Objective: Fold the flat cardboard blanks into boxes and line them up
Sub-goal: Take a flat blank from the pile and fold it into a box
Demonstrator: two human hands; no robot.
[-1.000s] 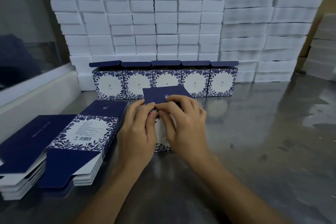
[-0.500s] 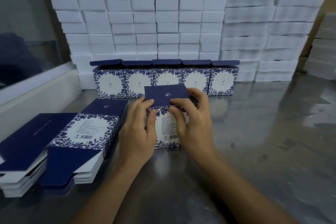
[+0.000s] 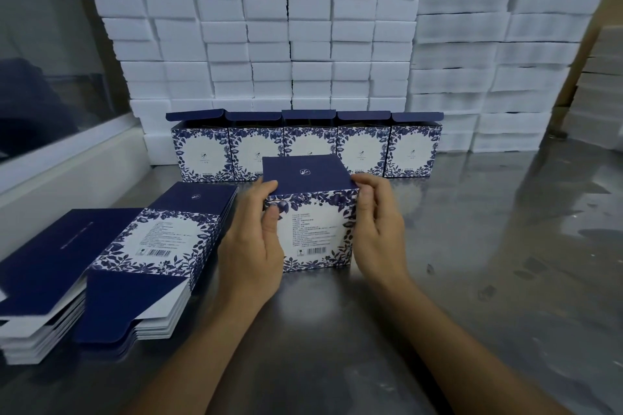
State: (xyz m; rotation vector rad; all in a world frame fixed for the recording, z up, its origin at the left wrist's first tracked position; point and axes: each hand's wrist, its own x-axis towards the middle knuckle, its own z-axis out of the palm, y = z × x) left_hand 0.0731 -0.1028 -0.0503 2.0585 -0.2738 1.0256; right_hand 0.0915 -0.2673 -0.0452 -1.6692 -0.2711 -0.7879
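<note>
Since a moment ago, both hands are sliding off the top of the box [image 3: 315,229] and down to its sides, and the dark blue lid flap [image 3: 303,175] is lying flat across the top now that my fingers are no longer covering it. With my left hand [image 3: 251,246] I am gripping the box's left edge, thumb curled onto the printed front and fingertips hooked over the lid's corner, probably to keep the flap from springing up. With my right hand [image 3: 376,232] I am cupping the right edge, fingers curled and pinching the lid's far corner, which is squaring the walls. The box is standing upright on the metal table [image 3: 488,263], just in front of the row of five finished boxes [image 3: 305,148], whose lids are standing open. To the left of the box, the stack of flat blanks [image 3: 111,263] is waiting, close enough to reach
</note>
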